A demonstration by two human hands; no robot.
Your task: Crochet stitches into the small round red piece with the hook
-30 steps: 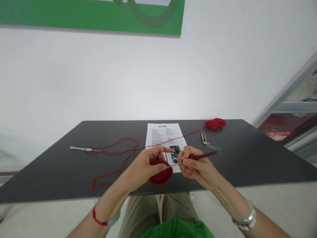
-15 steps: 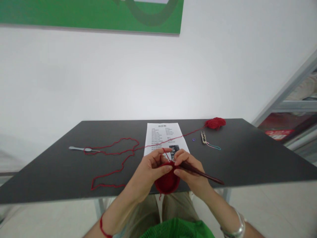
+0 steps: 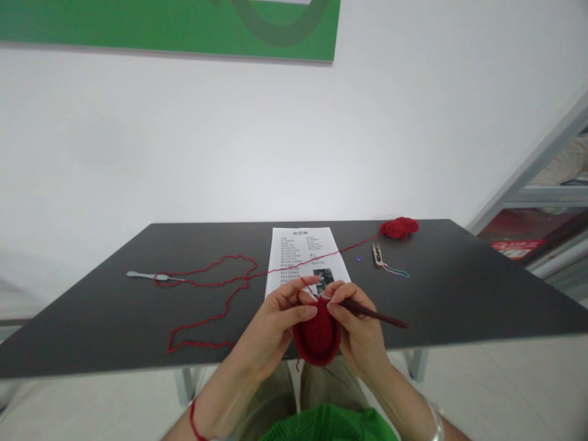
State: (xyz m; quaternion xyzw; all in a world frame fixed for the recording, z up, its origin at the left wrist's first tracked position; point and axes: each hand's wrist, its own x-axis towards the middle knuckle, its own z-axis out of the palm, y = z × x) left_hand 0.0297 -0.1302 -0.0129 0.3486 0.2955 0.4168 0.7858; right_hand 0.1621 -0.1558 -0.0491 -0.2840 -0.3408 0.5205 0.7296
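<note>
Crochet hook (image 3: 373, 314) clenched in right grip (image 3: 359, 324), tip pointing left at red crocheted piece (image 3: 317, 337) held upright in left grip (image 3: 275, 324).

The crochet piece (image 3: 316, 337) sits between the left hand (image 3: 275, 324) and the right hand (image 3: 361, 324), and the hook (image 3: 374, 314) lies in the right hand. Behind both hands, the paper (image 3: 298, 257) lies on the table (image 3: 92, 312). Farther behind the right hand are the snips (image 3: 377, 254), with the ring (image 3: 359, 258) just left of them and the yarn ball (image 3: 399, 228) beyond. Left of the left hand, the yarn (image 3: 206, 321) lies looped on the table, around the steel hook (image 3: 147, 275).
</note>
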